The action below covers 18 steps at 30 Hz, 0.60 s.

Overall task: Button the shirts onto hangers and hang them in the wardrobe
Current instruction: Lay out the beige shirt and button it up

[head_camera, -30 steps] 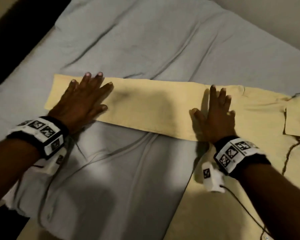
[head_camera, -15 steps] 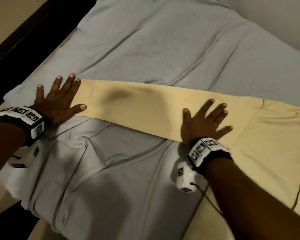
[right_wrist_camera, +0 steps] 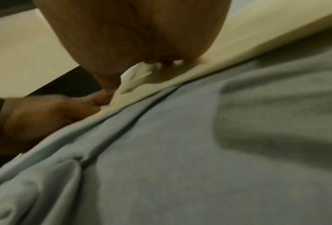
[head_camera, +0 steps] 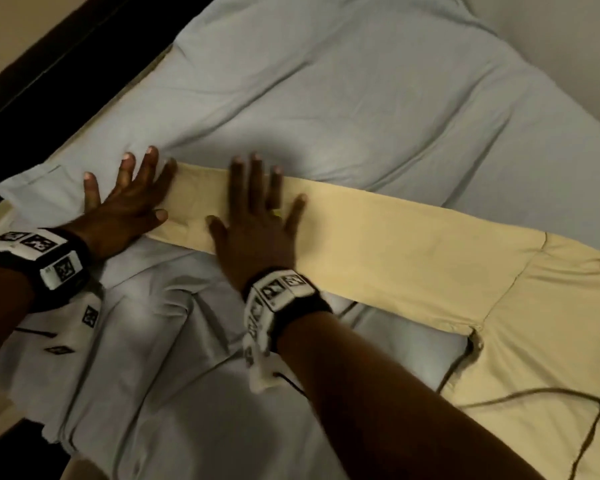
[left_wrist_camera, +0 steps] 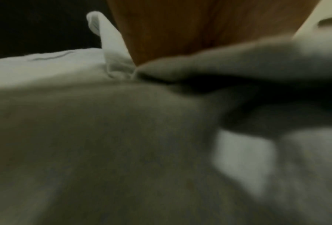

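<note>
On the bed, seen from the head, a yellow shirt is lying with its sleeve stretched leftward. Both the left hand and the right hand are pressing flat, fingers spread, gripping nothing. At the left wrist, blurred grey sheet is filling the picture. At the right wrist, the palm is resting on yellow cloth.

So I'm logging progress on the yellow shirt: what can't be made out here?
- Shirt collar and buttons: head view, cut off at the right edge.
- Sleeve cuff: head view, partly under the left hand.
- Right hand fingers: right wrist view, hidden behind the palm.
- Left wrist view: blurred; only grey fabric and palm show.
- Hanger, wardrobe: in no view.
</note>
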Available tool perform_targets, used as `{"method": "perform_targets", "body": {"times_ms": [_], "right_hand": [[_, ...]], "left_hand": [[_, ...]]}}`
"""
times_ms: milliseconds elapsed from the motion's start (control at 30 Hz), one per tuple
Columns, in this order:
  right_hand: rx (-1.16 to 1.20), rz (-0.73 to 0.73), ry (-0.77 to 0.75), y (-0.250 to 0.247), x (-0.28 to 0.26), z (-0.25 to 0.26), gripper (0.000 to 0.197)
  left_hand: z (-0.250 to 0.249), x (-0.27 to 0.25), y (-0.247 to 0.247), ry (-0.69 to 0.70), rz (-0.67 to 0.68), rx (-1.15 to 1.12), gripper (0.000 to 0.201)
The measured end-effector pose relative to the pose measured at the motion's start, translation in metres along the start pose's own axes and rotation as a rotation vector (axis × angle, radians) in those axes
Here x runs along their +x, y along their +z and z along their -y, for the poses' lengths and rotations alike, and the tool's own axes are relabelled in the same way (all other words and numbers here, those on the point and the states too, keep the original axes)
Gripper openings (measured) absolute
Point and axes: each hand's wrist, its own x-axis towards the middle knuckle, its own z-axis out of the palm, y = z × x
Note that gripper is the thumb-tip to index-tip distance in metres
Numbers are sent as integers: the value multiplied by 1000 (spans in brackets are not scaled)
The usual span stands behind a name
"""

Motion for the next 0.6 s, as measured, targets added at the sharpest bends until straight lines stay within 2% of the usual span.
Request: {"method": "perform_targets", "body": {"times_ms": [67, 100, 200, 300, 400, 433, 467, 500, 600], "right_hand": [[-46, -38, 142, -11, -11, -29, 81], [-68, -22, 157, -9, -15, -35, 80], [-90, 79, 3, 15, -14, -17, 82], [-170, 83, -166, 30, -1, 17, 84], [-113, 127, -335, 17, -4, 19, 80], [-82, 85, -308, 8, -10, 5, 78], [-79, 9, -206, 1, -16, -16, 76], [-113, -81, -39, -7, -23, -46, 76], [-165, -266, 554, -41, -54, -160, 79]], "left_hand": [[1, 3, 3, 20, 5, 52, 68], [3, 4, 2, 27, 6, 67, 67], [3, 5, 4, 39, -10, 74, 65], [2, 6, 8, 36, -40, 35, 61], [2, 8, 8, 35, -53, 45, 75], [2, 9, 9, 43, -50, 48, 78], [3, 8, 8, 42, -44, 51, 78], [2, 7, 7, 32, -39, 48, 77], [4, 8, 10, 12, -50, 90, 74]]}}
